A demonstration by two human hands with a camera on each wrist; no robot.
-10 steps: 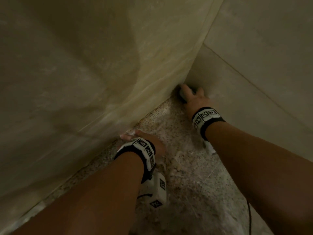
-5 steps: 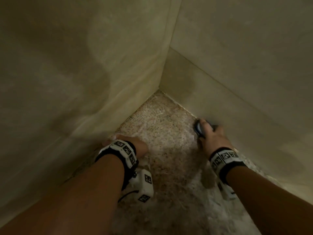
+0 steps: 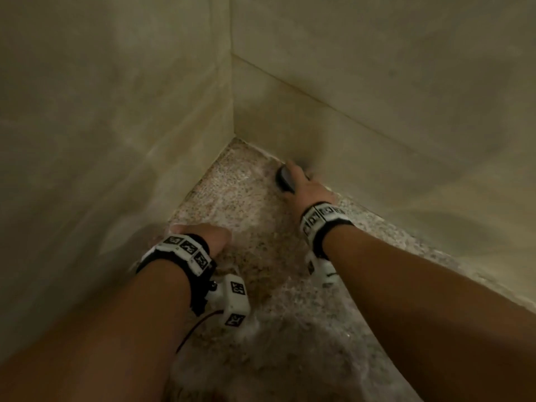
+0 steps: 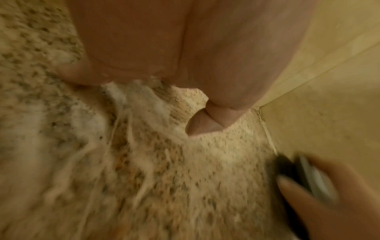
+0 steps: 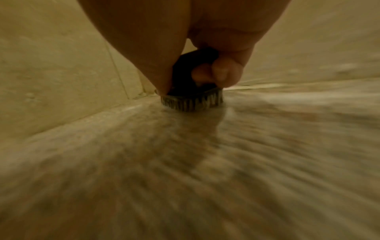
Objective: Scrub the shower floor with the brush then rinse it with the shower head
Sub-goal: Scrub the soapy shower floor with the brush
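My right hand (image 3: 307, 188) grips a black scrub brush (image 3: 285, 177) by its arched handle. The brush's bristles (image 5: 191, 101) press on the speckled shower floor (image 3: 246, 204) at the foot of the right wall, a short way out from the corner. In the left wrist view the brush (image 4: 287, 165) shows blurred at the lower right. My left hand (image 3: 203, 236) rests on the wet floor by the left wall, palm (image 4: 164, 48) down and holding nothing. No shower head is in view.
Two beige tiled walls (image 3: 377, 82) meet in a corner (image 3: 233, 134) just beyond the brush. White soap foam (image 3: 261, 329) streaks the floor between and below my forearms. The floor widens toward the lower right.
The brush started in the corner and my right hand drew it back along the right wall, then slightly forward again. My left hand stayed planted on the floor. The head view swung.
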